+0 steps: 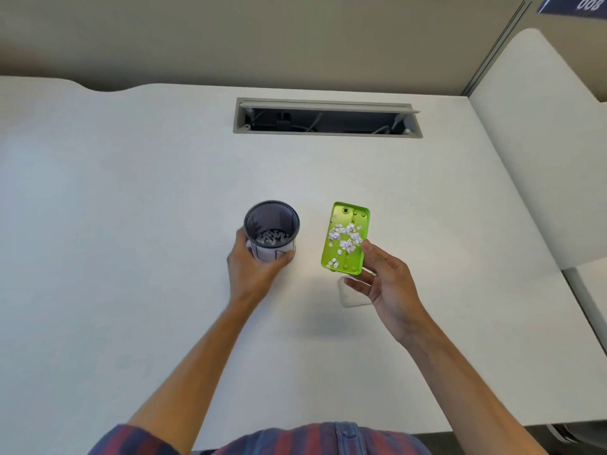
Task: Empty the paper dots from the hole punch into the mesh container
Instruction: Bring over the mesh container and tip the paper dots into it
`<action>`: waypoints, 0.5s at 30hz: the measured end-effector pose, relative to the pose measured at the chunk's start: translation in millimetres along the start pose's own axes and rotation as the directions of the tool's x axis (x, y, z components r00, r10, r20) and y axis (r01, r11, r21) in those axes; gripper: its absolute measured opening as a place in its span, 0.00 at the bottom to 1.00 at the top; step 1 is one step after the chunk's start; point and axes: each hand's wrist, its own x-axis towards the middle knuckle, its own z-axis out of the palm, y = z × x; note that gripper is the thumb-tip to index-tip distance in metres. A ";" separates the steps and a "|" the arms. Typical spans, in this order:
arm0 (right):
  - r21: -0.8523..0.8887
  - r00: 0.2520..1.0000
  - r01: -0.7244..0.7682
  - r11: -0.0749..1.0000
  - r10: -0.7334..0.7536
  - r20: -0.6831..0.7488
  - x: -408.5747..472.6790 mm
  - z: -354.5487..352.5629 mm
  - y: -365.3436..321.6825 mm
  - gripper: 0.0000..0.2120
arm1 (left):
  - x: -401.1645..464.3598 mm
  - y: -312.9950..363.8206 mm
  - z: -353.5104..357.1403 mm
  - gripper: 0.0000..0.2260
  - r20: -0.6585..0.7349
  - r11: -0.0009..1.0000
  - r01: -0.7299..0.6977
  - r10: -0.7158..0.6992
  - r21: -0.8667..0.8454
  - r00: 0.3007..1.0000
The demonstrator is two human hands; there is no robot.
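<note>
A dark mesh container (272,215) stands upright on the white desk, with white paper dots (272,237) lying in its bottom. My left hand (251,269) is wrapped around its lower wall. To its right, my right hand (386,284) holds a lime-green hole punch (345,254) with its underside turned up. White paper dots (345,236) are scattered over that green surface. The punch is apart from the container, about a hand's width to the right. A clear plastic cover (353,298) lies on the desk under my right hand, partly hidden.
The white desk (131,224) stretches wide on all sides. A cable cutout (326,118) with its flap open sits at the back centre. A beige partition (230,34) rises behind the desk, and a second desk surface (542,142) adjoins on the right.
</note>
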 end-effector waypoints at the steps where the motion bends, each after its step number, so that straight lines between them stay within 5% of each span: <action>1: 0.001 1.000 0.007 1.000 -0.007 -0.003 -0.7 -0.9 0.5 0.13 | -8.0 0.4 0.7 0.34 0.008 1.000 0.000 0.000 -0.005 1.000; 15: -0.137 0.987 0.162 0.977 -0.160 0.030 3.9 4.3 -1.3 0.08 | -72.9 6.0 1.7 0.31 0.054 0.999 -0.029 0.028 0.014 0.998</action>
